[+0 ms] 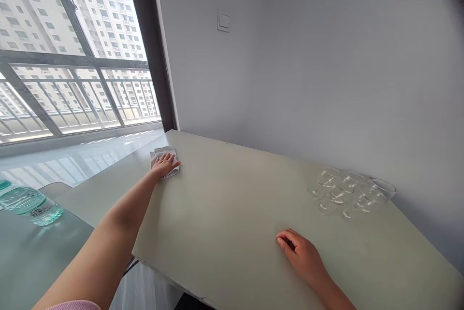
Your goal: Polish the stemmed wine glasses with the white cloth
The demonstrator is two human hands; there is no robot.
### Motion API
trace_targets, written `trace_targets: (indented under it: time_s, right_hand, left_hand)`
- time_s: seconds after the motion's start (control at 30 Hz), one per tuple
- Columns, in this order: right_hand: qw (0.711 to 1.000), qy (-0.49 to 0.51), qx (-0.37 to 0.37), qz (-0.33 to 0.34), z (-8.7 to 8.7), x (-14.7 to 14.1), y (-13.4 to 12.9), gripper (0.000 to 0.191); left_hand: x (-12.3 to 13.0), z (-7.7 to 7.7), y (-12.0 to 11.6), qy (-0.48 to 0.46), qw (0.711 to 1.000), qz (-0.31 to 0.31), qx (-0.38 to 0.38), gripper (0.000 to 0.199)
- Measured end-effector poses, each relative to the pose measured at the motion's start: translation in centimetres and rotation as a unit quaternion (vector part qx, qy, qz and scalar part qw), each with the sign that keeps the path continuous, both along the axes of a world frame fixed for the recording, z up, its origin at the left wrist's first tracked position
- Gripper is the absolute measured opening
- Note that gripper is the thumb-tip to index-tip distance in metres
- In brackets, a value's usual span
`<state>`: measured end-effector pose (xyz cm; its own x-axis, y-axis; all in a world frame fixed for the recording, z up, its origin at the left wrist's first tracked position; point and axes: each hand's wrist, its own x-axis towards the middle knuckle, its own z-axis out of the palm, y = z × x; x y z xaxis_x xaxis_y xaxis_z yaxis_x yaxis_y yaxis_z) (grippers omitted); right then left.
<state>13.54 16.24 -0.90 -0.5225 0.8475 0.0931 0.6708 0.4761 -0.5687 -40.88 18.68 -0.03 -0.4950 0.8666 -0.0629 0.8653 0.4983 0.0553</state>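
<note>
Pink sleeve: cuff (pixel 74 305) at the bottom left, basically in our lap view, with our left forearm (pixel 108 237) running up and right from it. It covers part of the table's near left edge, so we can't see what's under there.
Left hand: ours (pixel 166 162) is palm down with the fingers spread, pressed on the cloth.
Cloth: pale, folded cloth (pixel 160 151) left of centre, flat on the big table (pixel 232 189) near its far left end. Looks about as wide as it is deep, so we honestly can't call a long axis. One edge faces the window (pixel 72 59) side, upper left; another faces lower right.
Right hand: ours (pixel 302 254) sits lower right of centre, fingers curled in, thumb and index tips about meeting. Can't tell if anything's pinched.
Glasses: a tight bunch of clear stemmed glasses (pixel 344 191) at right, beside the wall (pixel 326 59), well apart from the cloth.
Bottle: greenish clear bottle (pixel 31 204) at far left on a second table (pixel 21 247), cap end toward the frame edge.
Switch: white switch (pixel 224 21), top centre.
</note>
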Motion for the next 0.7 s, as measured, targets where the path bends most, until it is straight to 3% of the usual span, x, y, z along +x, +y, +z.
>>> trace_targets:
  time_s: [0.17, 0.33, 0.5, 0.6, 0.7]
  right_hand:
    - [1.000, -0.003, 0.002, 0.005, 0.1, 0.1, -0.2, 0.025]
    - [1.000, -0.015, -0.002, 0.009, 0.1, 0.0, -0.5, 0.023]
    - [1.000, -0.017, 0.011, 0.021, 0.3, -0.3, -0.7, 0.023]
    - [1.000, -0.003, 0.019, 0.024, 0.4, -0.5, -0.9, 0.023]
    - [1.000, 0.012, 0.019, 0.022, 0.3, -0.5, -0.9, 0.024]
  left_hand:
    - [-1.6, 0.2, -5.1, 0.013, 0.991, 0.136, -0.012, 0.079]
    - [1.4, -0.3, -9.7, 0.028, 0.990, 0.139, -0.005, 0.081]
    - [8.0, -0.8, -12.5, 0.048, 0.998, 0.039, 0.005, 0.076]
    - [12.9, -0.9, -12.9, 0.044, 0.996, -0.073, 0.016, 0.073]
    - [17.6, -0.7, -12.5, 0.016, 0.976, -0.214, 0.027, 0.071]
